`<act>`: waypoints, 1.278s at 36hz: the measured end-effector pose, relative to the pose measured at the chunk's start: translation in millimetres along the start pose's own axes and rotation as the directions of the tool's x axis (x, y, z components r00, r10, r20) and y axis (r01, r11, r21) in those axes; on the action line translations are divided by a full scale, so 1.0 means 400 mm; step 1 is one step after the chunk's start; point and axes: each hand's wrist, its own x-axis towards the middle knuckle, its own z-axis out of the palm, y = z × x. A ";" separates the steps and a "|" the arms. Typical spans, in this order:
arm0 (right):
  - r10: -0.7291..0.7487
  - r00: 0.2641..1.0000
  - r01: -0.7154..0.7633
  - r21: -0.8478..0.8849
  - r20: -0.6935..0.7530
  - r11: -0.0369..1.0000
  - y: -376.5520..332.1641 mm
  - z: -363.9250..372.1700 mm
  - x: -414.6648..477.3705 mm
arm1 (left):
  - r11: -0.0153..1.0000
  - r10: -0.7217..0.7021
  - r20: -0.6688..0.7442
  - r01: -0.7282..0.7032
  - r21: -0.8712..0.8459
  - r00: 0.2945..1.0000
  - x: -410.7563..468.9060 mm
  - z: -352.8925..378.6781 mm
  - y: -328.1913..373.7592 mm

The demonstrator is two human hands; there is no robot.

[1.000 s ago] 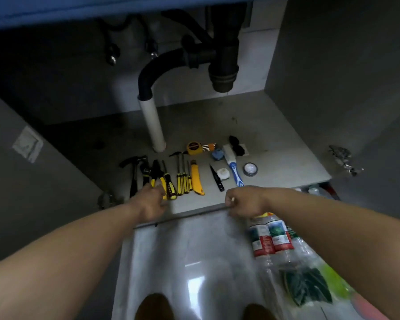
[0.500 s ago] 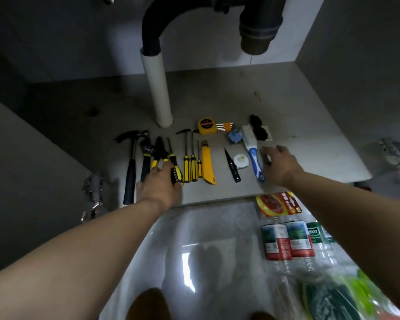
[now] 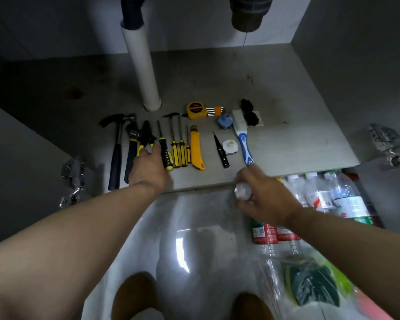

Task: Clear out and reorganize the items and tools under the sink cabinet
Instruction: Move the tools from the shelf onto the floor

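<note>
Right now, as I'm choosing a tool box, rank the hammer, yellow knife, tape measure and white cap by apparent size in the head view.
1. hammer, longest by far
2. yellow knife
3. tape measure
4. white cap
All lie on the same cabinet floor, so nearness barely skews this.

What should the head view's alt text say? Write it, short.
A person's left hand touches pliers in a row of tools on the cabinet floor, while the right hand holds a small shiny roll. Plastic bottles lie outside at right.
</note>
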 end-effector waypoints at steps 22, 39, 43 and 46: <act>0.271 0.874 -0.264 0.075 -0.402 0.962 -0.036 0.098 0.055 | 0.983 0.136 -0.259 -0.098 0.156 0.956 -0.006 0.064 0.026; 0.593 0.795 -0.595 0.028 -0.126 0.803 0.021 -0.023 0.216 | 0.986 0.005 -0.081 -0.019 -0.163 0.997 -0.020 0.047 0.043; 0.685 0.723 -0.677 0.110 -0.089 0.728 0.018 -0.007 0.228 | 0.943 -0.050 -0.063 0.027 -0.331 0.997 -0.032 0.059 0.031; 0.701 0.709 -0.691 0.123 -0.074 0.712 0.012 -0.005 0.207 | 0.896 0.032 -0.092 -0.070 -0.438 0.995 -0.075 0.069 0.011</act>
